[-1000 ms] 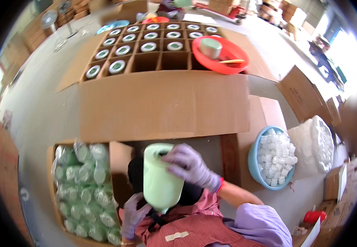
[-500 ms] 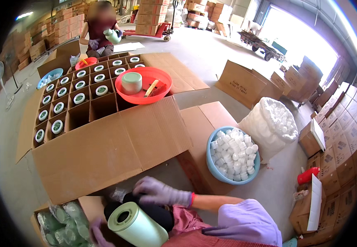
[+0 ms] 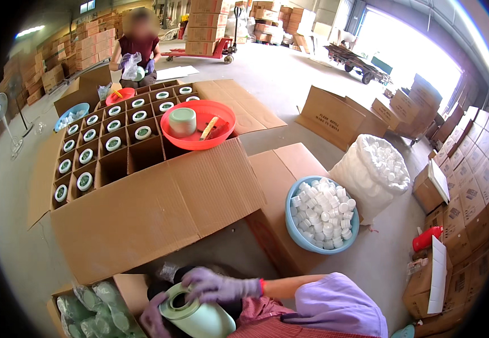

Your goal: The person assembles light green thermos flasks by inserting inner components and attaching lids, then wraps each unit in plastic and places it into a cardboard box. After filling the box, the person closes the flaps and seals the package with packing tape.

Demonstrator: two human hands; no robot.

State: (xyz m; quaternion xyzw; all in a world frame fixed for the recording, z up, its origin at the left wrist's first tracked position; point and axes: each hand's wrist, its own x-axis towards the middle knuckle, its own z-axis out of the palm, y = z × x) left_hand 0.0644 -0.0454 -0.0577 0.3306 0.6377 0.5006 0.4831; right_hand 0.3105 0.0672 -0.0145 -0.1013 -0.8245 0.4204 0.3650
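While right fingers (image 3: 208, 284) cap it, pale-green bottle (image 3: 202, 318) lies underneath.

One view only, from the fisheye camera on my head, left of a pair, upright and unmirrored. It looks forward and down across a warehouse floor (image 3: 289, 73), straight edges bowing toward the dark round rim. Closest, at the lower edge, sit my left hand (image 3: 153, 316) and right hand (image 3: 219, 286) on a pale green jar (image 3: 196, 315), almost under the lens. Just beyond lies the open divided carton (image 3: 143, 186) and the blue basin of white caps (image 3: 322, 217). Farthest off, at the top, a co-worker (image 3: 137, 48) faces the camera before stacked boxes (image 3: 210, 22).
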